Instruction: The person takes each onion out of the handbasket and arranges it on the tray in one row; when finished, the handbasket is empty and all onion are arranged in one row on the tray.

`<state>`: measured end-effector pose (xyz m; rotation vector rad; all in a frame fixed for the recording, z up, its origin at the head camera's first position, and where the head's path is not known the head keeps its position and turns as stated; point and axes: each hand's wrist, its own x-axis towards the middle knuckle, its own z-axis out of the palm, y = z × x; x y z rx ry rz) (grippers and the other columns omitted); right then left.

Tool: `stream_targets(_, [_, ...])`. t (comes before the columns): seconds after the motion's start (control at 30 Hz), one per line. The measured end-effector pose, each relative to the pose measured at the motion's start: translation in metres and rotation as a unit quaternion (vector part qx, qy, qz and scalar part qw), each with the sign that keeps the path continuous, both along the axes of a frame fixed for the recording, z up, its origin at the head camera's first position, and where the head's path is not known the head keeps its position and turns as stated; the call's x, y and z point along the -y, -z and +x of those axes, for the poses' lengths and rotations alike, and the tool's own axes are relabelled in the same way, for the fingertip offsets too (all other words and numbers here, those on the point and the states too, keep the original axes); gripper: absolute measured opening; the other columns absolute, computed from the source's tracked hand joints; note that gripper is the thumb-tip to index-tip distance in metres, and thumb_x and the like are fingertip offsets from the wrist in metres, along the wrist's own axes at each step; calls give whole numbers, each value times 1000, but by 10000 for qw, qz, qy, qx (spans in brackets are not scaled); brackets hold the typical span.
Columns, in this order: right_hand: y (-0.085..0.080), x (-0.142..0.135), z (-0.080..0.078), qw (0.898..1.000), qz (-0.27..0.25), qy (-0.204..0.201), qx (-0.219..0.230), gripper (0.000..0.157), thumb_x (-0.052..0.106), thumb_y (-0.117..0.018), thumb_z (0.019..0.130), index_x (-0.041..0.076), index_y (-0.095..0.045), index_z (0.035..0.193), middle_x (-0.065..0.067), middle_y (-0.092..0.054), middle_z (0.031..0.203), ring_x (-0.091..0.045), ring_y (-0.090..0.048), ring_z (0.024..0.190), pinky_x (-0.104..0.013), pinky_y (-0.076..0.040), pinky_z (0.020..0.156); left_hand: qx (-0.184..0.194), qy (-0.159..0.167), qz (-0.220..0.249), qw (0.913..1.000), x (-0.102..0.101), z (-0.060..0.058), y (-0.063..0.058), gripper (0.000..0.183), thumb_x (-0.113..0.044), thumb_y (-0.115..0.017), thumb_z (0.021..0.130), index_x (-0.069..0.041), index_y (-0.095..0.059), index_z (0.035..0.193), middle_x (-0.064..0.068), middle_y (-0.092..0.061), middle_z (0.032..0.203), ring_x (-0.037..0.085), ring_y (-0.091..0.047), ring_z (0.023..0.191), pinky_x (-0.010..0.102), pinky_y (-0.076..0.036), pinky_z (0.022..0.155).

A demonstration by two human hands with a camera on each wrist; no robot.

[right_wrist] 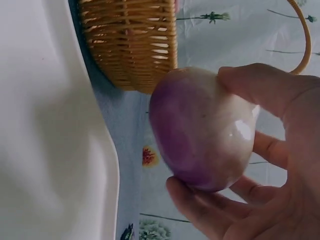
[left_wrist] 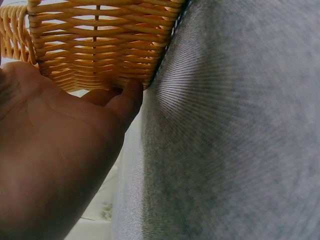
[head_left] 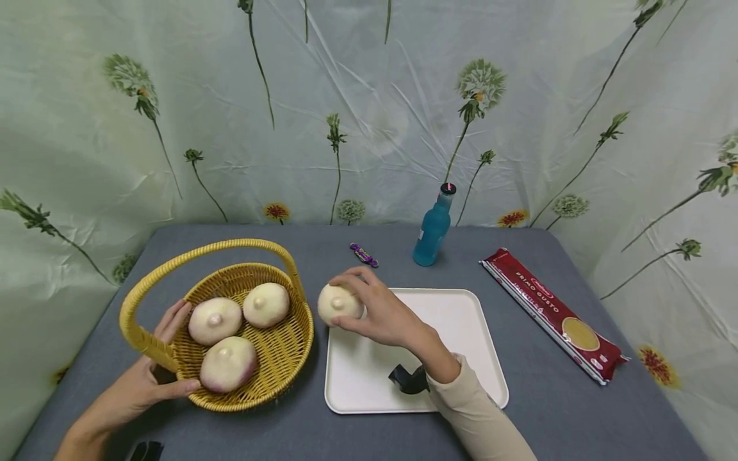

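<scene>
My right hand [head_left: 386, 314] holds a white and purple turnip [right_wrist: 200, 127] between thumb and fingers, above the left edge of a white tray [head_left: 403, 384]. In the right wrist view its purple side faces the camera. Left of the tray stands a yellow wicker basket [head_left: 277, 358] with an arched handle. Inside lie three more turnips: one at the left [head_left: 215, 321], one at the back [head_left: 266, 305] and one at the front [head_left: 228, 365]. My left hand [head_left: 138, 384] grips the basket's left side by the handle's base, its fingers partly hidden behind the wicker.
A purple-wrapped candy [head_left: 364, 255] lies behind the tray. Further right stands a blue bottle [head_left: 434, 227] with a dark cap. A red pasta packet [head_left: 550, 314] lies slanted at the right on the grey tablecloth [head_left: 576, 422]. A dandelion-printed curtain [head_left: 375, 83] hangs behind.
</scene>
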<state>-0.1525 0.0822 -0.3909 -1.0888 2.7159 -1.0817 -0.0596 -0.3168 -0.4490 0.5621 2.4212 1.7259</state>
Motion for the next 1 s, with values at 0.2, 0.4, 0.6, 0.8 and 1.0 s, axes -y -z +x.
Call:
stream_targets(0.2, [5, -1, -5, 9996, 195, 137, 141, 53, 30, -78, 88, 13, -58, 134, -11, -51, 130, -21, -55, 105, -38, -48, 88, 70, -21, -2, 10000, 1, 0, -1, 110, 15, -66, 85, -22, 3, 163, -6, 19, 167, -10, 12, 144, 3, -5, 101])
stream_targets(0.4, [11, -3, -8, 9987, 275, 236, 357, 53, 27, -76, 89, 10, -56, 135, -14, -51, 129, -23, -55, 103, -39, -47, 88, 100, -61, -103, 9999, 0, 1, -1, 110, 13, -66, 86, -24, 3, 163, -7, 19, 167, -11, 12, 143, 2, -4, 100])
stream_targets(0.6, [17, -2, -9, 9975, 431, 297, 484, 53, 27, -74, 90, 10, -56, 136, -15, -52, 130, -26, -53, 106, -40, -45, 90, 180, -44, -63, 9998, 0, 2, 0, 108, 12, -65, 88, -25, 3, 163, -8, 20, 166, -11, 12, 143, 2, -5, 99])
stream_targets(0.8, [21, -1, -10, 9970, 555, 325, 440, 51, 26, -74, 91, 9, -56, 136, -17, -53, 134, -29, -48, 108, -42, -42, 88, 169, -26, -1, 9999, 1, 1, 2, 109, 13, -65, 87, -25, 3, 163, -8, 21, 166, -10, 13, 144, 2, -6, 100])
stream_targets(1.0, [23, -2, -11, 9963, 671, 357, 397, 51, 26, -71, 93, 7, -56, 138, -17, -54, 137, -33, -46, 114, -44, -41, 92, 186, -22, 8, 9998, 2, 0, 3, 109, 13, -65, 87, -25, 3, 163, -8, 20, 166, -10, 13, 143, 2, -5, 100])
